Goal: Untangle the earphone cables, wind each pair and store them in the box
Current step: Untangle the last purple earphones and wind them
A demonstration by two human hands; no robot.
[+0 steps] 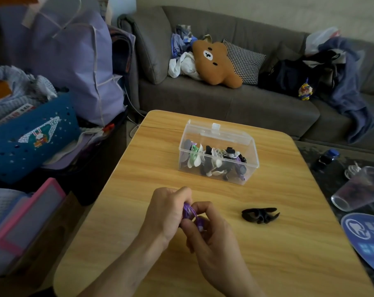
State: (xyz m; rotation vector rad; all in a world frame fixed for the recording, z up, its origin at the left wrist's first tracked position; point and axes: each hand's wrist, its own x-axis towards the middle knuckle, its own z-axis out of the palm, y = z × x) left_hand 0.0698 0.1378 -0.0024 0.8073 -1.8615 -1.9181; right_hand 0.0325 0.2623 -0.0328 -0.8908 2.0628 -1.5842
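Over the near half of the wooden table point(139, 243), my left hand point(169, 213) and my right hand point(211, 234) meet around a bundle of purple earphones point(189, 213). Both hands have fingers curled on the purple cable, which is mostly hidden between them. A clear plastic box point(219, 133) with its lid tipped open stands farther back on the table and holds several wound earphone pairs in black, white, green and purple. A black cable winder point(260, 215) lies alone on the table to the right of my hands.
A tipped clear plastic cup point(361, 187) and a blue round fan point(366, 236) lie past the table's right edge. A grey sofa point(203, 99) with a brown bear cushion stands behind. Bags and a blue basket point(32, 138) crowd the left side.
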